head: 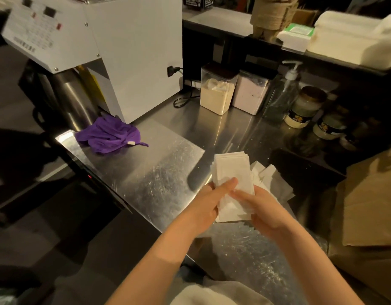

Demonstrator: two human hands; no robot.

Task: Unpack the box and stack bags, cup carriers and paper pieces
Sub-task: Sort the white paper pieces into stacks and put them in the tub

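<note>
White paper pieces are held as a thick stack in the lower middle of the frame, clasped from both sides: the left hand is closed on the stack's left edge with a finger laid across its face, and the right hand is closed on its lower right corner. The stack is kept tilted above the steel table; whether its lower edge touches the table cannot be told. More loose paper pieces are spread on the table just right of the grip, partly hidden behind the held stack.

At the right edge of the frame a brown cardboard box is cut off; its inside is not shown.

Toward the upper middle, two clear lidded containers are stood side by side against the back of the table: the left container is filled partway with a beige powder and something pale on top, the right container with a pinkish powder. Right of them a clear pump bottle and two labelled jars are seen in dim light; their contents are hard to make out.

A purple cloth is crumpled at the left of the table, beside a white machine in the upper left. On the shelf at the upper right, blurred stacks of pale paper goods are cut off by the frame.
</note>
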